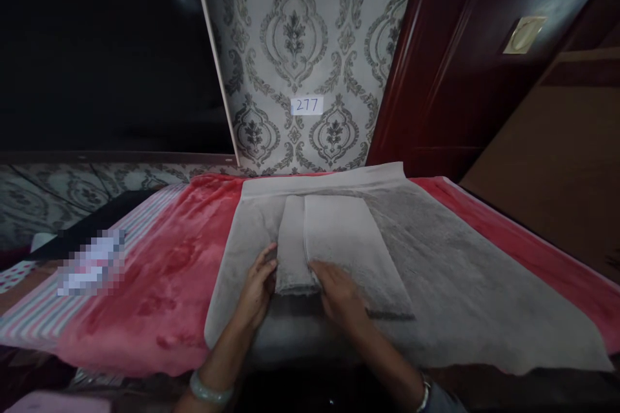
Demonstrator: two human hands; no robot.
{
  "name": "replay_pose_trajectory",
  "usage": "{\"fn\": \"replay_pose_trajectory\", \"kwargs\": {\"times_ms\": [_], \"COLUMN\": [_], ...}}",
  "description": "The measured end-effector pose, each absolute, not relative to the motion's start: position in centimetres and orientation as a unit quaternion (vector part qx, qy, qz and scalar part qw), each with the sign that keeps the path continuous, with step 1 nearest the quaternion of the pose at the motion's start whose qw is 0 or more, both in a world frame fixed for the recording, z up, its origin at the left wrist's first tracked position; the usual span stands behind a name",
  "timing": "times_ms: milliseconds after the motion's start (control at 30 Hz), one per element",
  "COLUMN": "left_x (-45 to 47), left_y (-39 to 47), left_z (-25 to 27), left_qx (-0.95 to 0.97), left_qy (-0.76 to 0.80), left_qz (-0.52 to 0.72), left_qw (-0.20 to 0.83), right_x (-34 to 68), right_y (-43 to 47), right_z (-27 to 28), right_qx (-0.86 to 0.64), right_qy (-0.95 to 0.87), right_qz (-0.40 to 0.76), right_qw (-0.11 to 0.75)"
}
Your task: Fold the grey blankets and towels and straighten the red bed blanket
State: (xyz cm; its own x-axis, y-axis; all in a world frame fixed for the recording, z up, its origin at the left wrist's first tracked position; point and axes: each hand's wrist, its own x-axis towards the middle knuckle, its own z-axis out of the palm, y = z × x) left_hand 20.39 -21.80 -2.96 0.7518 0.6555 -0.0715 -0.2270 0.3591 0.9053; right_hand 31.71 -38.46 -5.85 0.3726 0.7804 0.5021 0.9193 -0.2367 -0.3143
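Note:
A grey plush cloth (349, 239) lies partly folded, its left side turned over as a narrow flap (292, 245). It rests on a larger grey plush blanket (450, 271). My left hand (258, 287) is at the flap's outer left edge, fingers apart and bent, the tips against the fabric. At the flap's inner edge, close to the near end, my right hand (339, 290) has its fingers together on the cloth. The underside of the right hand is hidden, as is whatever part of the cloth lies beneath it.
Under the grey blanket spreads a red plush blanket (165, 271), with striped fabric (43, 316) at its left. A dark television screen (106, 51) hangs upper left. Behind are patterned wallpaper with a paper label (307, 105) reading 277 and a dark red door (445, 64).

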Motion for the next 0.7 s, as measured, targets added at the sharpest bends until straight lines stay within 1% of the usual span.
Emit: {"fn": "replay_pose_trajectory", "kwargs": {"times_ms": [67, 100, 133, 200, 267, 367, 433, 500, 600, 700], "left_x": [20.0, 19.8, 19.8, 19.9, 20.3, 21.4, 22.1, 22.9, 23.8, 24.4], "left_y": [-20.8, -20.1, -19.3, -17.6, -16.1, -14.7, -14.3, -14.1, -14.0, -14.0], "left_z": [-3.6, -4.0, -4.5, -5.2, -5.6, -5.4, -4.7, -4.0, -3.3, -3.2], "left_qx": [0.552, 0.602, 0.661, 0.774, 0.849, 0.909, 0.937, 0.957, 0.962, 0.951], "left_qy": [0.202, 0.199, 0.198, 0.191, 0.177, 0.147, 0.099, 0.029, -0.055, -0.086], "left_qz": [0.274, 0.284, 0.302, 0.338, 0.338, 0.299, 0.262, 0.219, 0.175, 0.164], "left_qw": [0.761, 0.719, 0.658, 0.501, 0.365, 0.252, 0.207, 0.187, 0.202, 0.247], "right_x": [32.7, 33.1, 33.5, 34.1, 34.4, 34.6, 34.4, 34.2, 33.6, 33.1], "right_y": [-39.2, -39.8, -40.6, -42.7, -45.4, -49.8, -52.6, -55.0, -57.7, -59.4], "right_z": [-4.7, -4.0, -3.2, -1.4, 0.1, 1.2, 1.3, 1.1, 1.2, 1.8], "right_qx": [-0.764, -0.761, -0.758, -0.753, -0.744, -0.734, -0.737, -0.743, -0.752, -0.767], "right_qy": [-0.541, -0.533, -0.522, -0.503, -0.503, -0.529, -0.535, -0.521, -0.499, -0.470], "right_qz": [-0.118, -0.117, -0.117, -0.116, -0.115, -0.100, -0.084, -0.087, -0.103, -0.106], "right_qw": [0.330, 0.352, 0.373, 0.408, 0.424, 0.414, 0.405, 0.411, 0.418, 0.423]}}
